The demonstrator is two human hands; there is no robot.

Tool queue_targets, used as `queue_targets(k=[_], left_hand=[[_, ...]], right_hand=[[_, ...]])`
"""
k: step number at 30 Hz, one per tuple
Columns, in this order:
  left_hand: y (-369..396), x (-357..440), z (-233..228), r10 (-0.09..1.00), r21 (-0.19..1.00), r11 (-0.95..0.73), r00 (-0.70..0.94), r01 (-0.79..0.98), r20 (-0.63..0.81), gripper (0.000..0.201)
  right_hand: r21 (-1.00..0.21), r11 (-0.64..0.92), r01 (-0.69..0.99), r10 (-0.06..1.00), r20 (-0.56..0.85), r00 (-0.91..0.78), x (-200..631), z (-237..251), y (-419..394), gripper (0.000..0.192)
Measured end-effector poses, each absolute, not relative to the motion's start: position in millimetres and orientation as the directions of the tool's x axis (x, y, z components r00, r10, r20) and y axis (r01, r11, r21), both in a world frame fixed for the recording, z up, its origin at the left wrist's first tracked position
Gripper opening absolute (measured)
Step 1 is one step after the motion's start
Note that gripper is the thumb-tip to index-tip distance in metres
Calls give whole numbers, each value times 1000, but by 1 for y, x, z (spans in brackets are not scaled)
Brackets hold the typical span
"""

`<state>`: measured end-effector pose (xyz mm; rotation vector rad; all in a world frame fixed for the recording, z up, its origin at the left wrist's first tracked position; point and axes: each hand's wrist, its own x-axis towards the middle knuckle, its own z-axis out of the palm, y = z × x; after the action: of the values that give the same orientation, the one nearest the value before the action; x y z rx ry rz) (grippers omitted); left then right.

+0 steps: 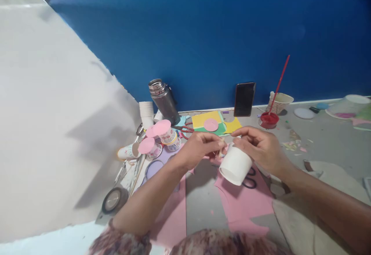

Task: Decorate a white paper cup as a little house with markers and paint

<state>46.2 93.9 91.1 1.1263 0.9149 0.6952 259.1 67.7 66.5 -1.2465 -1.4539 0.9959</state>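
A white paper cup (235, 165) lies tilted with its base towards me, held above pink paper sheets (240, 203). My right hand (259, 147) grips its upper end from the right. My left hand (199, 147) pinches something small and thin at the cup's top edge; what it is I cannot tell. Black scissors (249, 179) lie on the pink paper, partly hidden behind the cup.
To the left stand printed cups with pink paper discs (160, 131), a stack of white cups (146, 112), a metal flask (164, 100) and a tape roll (113, 200). Behind are yellow and green sheets (216, 123), a phone (244, 99), a red paint dish (268, 119) with brush.
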Motion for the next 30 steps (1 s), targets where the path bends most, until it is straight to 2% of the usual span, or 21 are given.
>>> queue_targets(k=[2,4,7,9,12,15,17,20,24,26,30], left_hand=[[95,45,83,849,840,460,419,-287,-321,29],[94,45,76,854,731,510,370,-453,-366,26],[87,45,70,851,674,523,370,-522,-373,21],[80,46,70,851,643,524,379,-559,-364,22],[72,49,67,853,610,522,380,-596,-358,28],[69,55,57,849,602,528,369,-599,-378,33],[68,61,49,847,607,531,368,-591,-384,39],[66,66,39,839,625,544,386,-561,-384,46],[65,62,36,860,686,508,352,-521,-369,43],[65,59,35,900,760,431,291,-486,-324,40],[63,56,33,963,951,205,220,-234,-153,32]], right_hand=[[-972,129,198,991,131,-1,261,67,72,27],[-985,91,149,994,98,42,263,66,79,30],[-1000,18,-4,998,18,67,266,62,89,40],[-999,-10,-43,1000,-11,23,268,59,93,43],[-999,-19,28,995,-22,-101,268,60,89,37],[-978,77,193,969,28,-244,262,66,74,26],[-933,189,306,952,98,-290,256,70,65,25],[-890,278,360,945,187,-267,252,73,59,19],[-935,169,312,968,96,-234,256,73,62,22],[-945,139,296,965,63,-253,258,72,64,22],[-941,165,295,953,76,-293,258,70,64,24]])
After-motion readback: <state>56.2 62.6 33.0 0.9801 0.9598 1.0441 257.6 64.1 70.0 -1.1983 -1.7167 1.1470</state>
